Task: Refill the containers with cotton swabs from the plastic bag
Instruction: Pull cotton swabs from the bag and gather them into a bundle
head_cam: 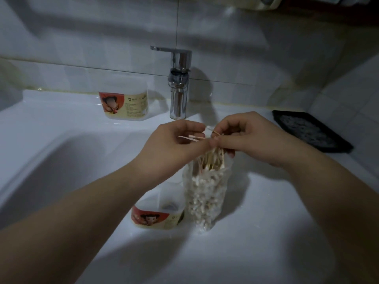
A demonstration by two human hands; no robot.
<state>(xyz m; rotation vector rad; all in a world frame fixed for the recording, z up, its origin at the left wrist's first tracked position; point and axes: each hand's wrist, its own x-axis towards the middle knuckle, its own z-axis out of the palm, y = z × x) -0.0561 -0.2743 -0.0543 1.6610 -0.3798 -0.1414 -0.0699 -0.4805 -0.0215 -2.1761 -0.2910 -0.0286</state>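
Beyond the left hand [174, 140], pinching a swab [190, 137], stands a tap [179, 83]; right hand [248, 138] pinches swabs [213, 158] over the bag [205, 193]; left forearm [92, 201] half-hides a tub [155, 218].

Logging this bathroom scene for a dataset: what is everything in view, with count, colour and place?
far container: one, clear, red-and-cream label; by the wall, left of the faucet
near container: one, same look; beside the bag
plastic bag: one, clear; upright below the hands
cotton swabs: many, white tips, pale sticks; in the bag, a few between the hands
faucet: one, chrome; back centre
tray: one, black; right
sink: one, white; basin at left
left hand: pinches a few swabs
right hand: grips sticks at the bag's mouth
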